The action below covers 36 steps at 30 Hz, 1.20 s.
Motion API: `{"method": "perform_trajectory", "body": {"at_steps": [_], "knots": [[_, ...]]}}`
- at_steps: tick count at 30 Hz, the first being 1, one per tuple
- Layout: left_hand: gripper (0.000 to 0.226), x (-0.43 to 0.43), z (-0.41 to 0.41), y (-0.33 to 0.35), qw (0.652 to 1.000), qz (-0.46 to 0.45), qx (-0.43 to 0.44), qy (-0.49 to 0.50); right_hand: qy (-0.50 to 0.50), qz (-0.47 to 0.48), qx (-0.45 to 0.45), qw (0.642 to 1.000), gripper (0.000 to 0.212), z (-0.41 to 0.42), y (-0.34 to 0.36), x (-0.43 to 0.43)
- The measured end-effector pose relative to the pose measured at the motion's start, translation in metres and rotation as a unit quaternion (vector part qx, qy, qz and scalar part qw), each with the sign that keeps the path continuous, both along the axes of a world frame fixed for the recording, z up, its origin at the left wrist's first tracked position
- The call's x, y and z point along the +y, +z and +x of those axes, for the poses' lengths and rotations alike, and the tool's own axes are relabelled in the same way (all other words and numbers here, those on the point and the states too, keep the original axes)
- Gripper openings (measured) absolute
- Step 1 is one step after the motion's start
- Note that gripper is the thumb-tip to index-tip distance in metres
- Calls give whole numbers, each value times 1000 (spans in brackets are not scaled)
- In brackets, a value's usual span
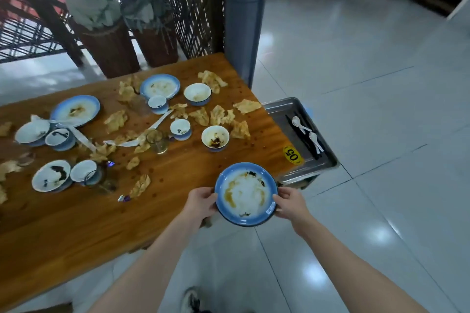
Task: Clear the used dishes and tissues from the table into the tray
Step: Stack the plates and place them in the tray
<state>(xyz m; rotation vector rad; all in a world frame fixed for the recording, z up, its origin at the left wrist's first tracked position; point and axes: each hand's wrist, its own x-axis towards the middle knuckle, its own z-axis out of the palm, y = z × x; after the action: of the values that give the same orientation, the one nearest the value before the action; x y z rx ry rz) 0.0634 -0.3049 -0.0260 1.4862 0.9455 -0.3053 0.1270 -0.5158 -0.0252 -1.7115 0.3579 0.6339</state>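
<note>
A blue-rimmed plate point(245, 194) smeared with brown sauce is held over the table's near right corner. My left hand point(201, 202) grips its left rim and my right hand point(290, 204) grips its right rim. The metal tray point(283, 119) stands just past the table's right end, holding two white spoons point(309, 134) and dark chopsticks point(300, 132). On the wooden table point(76, 234) lie several dirty blue-and-white plates and bowls, such as a bowl point(215, 138) with dark scraps and a plate point(160, 86) at the back. Crumpled tissues point(221, 115) are scattered among them.
A drinking glass point(157, 141) stands mid-table and another glass point(98, 180) sits by the left bowls. A yellow "05" sticker point(292, 154) marks the table's right edge. Two potted plants point(106, 33) and a grey pillar point(244, 15) stand behind the table. White tiled floor point(368, 109) lies to the right.
</note>
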Motion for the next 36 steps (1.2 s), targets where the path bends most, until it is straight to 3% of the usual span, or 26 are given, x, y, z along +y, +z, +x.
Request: {"method": "perform_trajectory", "body": {"at_steps": [11, 19, 24, 30, 36], "knots": [[32, -81, 140, -14, 997, -41, -38, -62, -91, -17, 21, 995, 26, 108, -14, -89], [37, -110, 271, -24, 992, -39, -29, -114, -146, -23, -5, 989, 15, 213, -6, -121], [33, -124, 326, -26, 990, -30, -27, -132, -165, -30, -4, 986, 25, 262, -12, -132], [23, -134, 376, -44, 991, -24, -34, -130, -149, -32, 7, 988, 21, 320, -30, -145], [22, -148, 427, -74, 998, -16, -7, -52, -82, -47, 28, 995, 18, 398, -69, -156]]}}
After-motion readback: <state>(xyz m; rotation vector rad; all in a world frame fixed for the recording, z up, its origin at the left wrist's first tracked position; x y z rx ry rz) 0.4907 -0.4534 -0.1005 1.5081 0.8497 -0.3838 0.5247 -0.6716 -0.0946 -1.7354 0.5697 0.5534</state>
